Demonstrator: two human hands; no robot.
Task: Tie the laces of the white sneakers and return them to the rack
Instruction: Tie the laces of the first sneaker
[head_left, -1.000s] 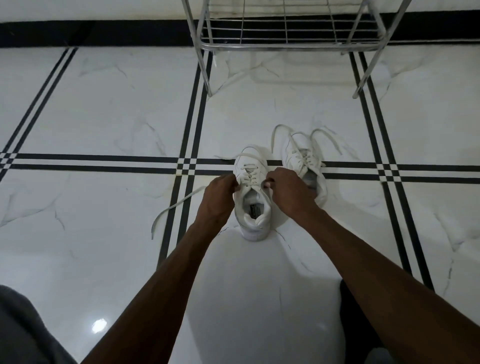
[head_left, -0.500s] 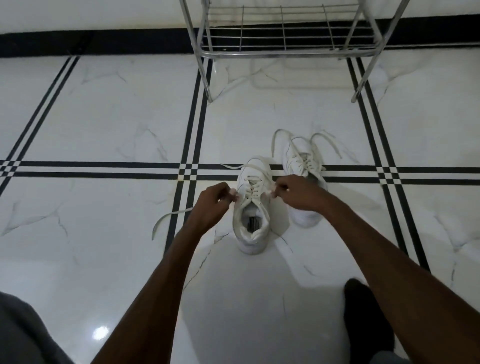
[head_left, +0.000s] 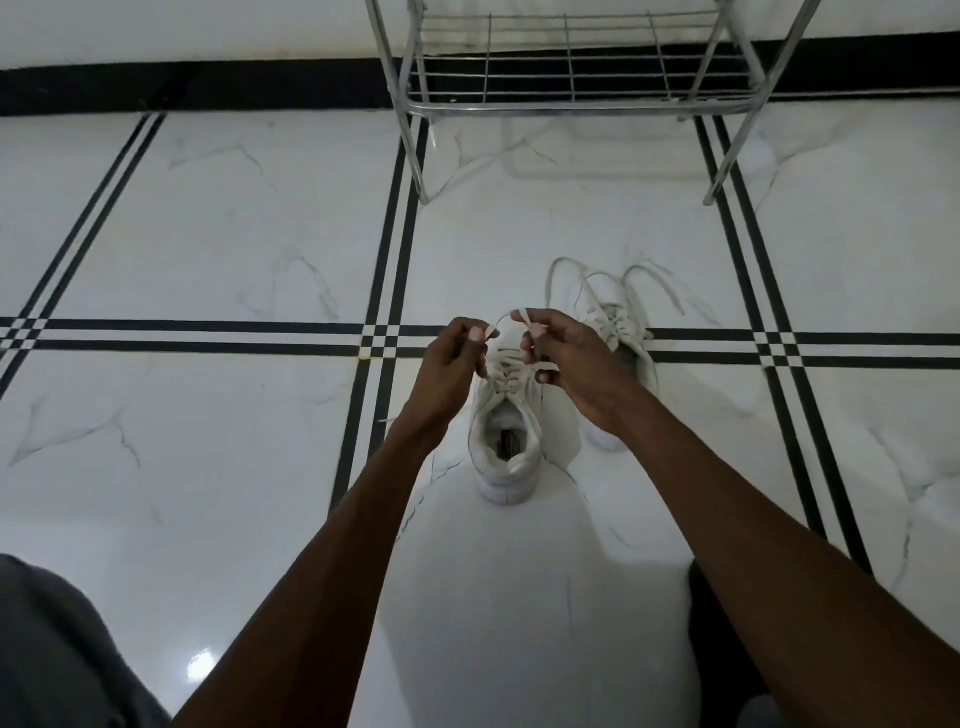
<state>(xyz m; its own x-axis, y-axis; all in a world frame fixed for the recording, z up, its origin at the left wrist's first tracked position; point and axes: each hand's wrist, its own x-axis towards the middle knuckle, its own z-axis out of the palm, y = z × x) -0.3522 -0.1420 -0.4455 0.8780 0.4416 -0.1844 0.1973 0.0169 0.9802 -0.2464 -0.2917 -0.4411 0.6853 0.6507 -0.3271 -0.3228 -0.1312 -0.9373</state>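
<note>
Two white sneakers stand on the marble floor. The near sneaker (head_left: 506, 441) points away from me, its heel toward me. My left hand (head_left: 454, 361) pinches one end of its white lace (head_left: 503, 318) and my right hand (head_left: 569, 353) pinches the other, both raised just above the shoe's tongue, with the lace arching between them. The second sneaker (head_left: 621, 332) sits behind my right hand, partly hidden, its loose laces spread on the floor. The metal rack (head_left: 571, 106) stands beyond, its lowest shelf bare.
White marble floor with black inlay stripes (head_left: 208, 335) crossing left to right and front to back. A white wall with a black skirting (head_left: 208, 85) runs behind the rack. My dark-clothed knee (head_left: 57, 649) shows at the lower left, a dark foot (head_left: 722, 629) at the lower right.
Both hands have risen from the sides of the near sneaker and drawn closer together above it. The long lace end that lay on the floor to the left has been pulled up.
</note>
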